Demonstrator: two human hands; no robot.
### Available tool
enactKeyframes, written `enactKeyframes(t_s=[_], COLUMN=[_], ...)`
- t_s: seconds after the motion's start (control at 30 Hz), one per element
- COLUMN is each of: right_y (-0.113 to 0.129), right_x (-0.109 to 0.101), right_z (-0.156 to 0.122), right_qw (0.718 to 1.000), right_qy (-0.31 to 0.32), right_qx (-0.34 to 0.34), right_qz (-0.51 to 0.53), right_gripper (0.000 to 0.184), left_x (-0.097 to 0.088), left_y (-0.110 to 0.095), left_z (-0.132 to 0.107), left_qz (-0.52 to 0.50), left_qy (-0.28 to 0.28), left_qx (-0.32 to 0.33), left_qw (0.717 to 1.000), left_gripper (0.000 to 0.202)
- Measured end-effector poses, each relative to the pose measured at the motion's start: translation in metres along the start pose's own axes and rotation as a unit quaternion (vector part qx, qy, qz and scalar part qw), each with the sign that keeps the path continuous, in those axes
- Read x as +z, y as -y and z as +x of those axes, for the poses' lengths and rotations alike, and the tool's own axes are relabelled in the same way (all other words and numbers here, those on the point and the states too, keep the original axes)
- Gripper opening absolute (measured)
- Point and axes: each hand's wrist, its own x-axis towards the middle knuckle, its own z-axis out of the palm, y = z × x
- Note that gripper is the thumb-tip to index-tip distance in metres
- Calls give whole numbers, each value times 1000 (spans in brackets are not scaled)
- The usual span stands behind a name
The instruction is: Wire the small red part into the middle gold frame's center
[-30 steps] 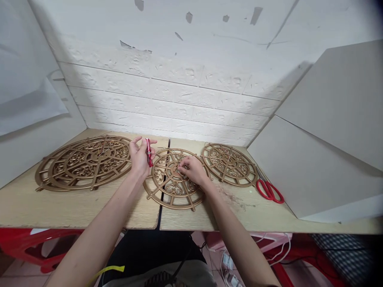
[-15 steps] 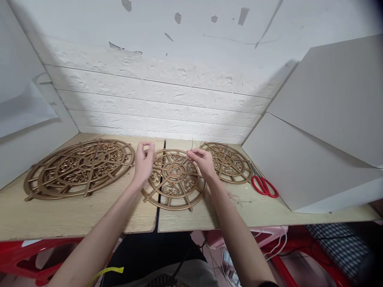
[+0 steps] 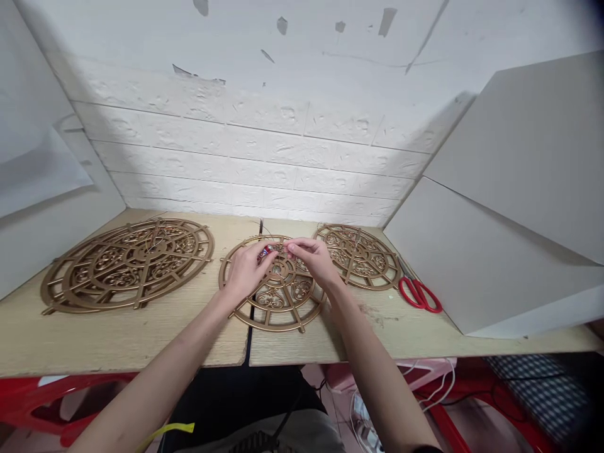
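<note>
- My left hand point(image 3: 248, 267) is closed around a small red tool point(image 3: 265, 252), over the far left part of the middle disc; its shiny end shows between thumb and fingers.
- The tool's visible bit slants from near left to far right, shiny end toward my right hand; my fingers cover the rest, so I can't tell its full length.
- My right hand point(image 3: 314, 257) comes in from the right, thumb and fingertips together in a pinch just beside the tool; what they grip is too small to tell.
- A thin strand point(image 3: 265, 228) curves up toward the far left from near my fingertips.
- Under both hands the middle gold disc point(image 3: 275, 280) lies flat, across the dark gap between two tabletop boards. Being round, it has no long axis I can pick out; its spokes fan out from the hub, two of them running near left and near right, with ends poking past the rim.
- To the left, overlapping gold discs point(image 3: 151, 253) lie in a stack, a thin strand across the hub.
- To the right, set a little farther off, lies another gold disc point(image 3: 357, 251).
- Just beside that one, red-handled scissors point(image 3: 419, 294) lie with handles near right and blades far left, their long axis on that slant.
- Everything rests on the pale wooden tabletop point(image 3: 207, 343), which meets a white brick-patterned wall point(image 3: 264, 154) on the far side.
</note>
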Motion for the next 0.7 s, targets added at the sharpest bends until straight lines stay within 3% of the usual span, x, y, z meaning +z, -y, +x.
enactKeyframes(t_s=[0.13,0.33,0.5,0.6,0.7], right_y=[0,-13,-22,-22,-21], right_x=[0,-4,-7,-7,-3], right_z=[1,6,11,12,10], right_qw=[1000,985,972,974,987], right_qy=[-26,-148,-219,-211,-144], right_qx=[-3,35,80,81,65], right_qz=[4,-87,-16,31,32], right_gripper=[21,24,23,23,24], left_x=[-2,-1,5,8,8], left_y=[4,4,10,12,10], left_z=[2,3,1,0,-1], left_qz=[14,64,65,38,21], left_qy=[-13,46,79,92,80], left_qx=[-45,-74,-26,-6,4], left_qw=[999,994,994,995,997], left_gripper=[25,20,26,30,34])
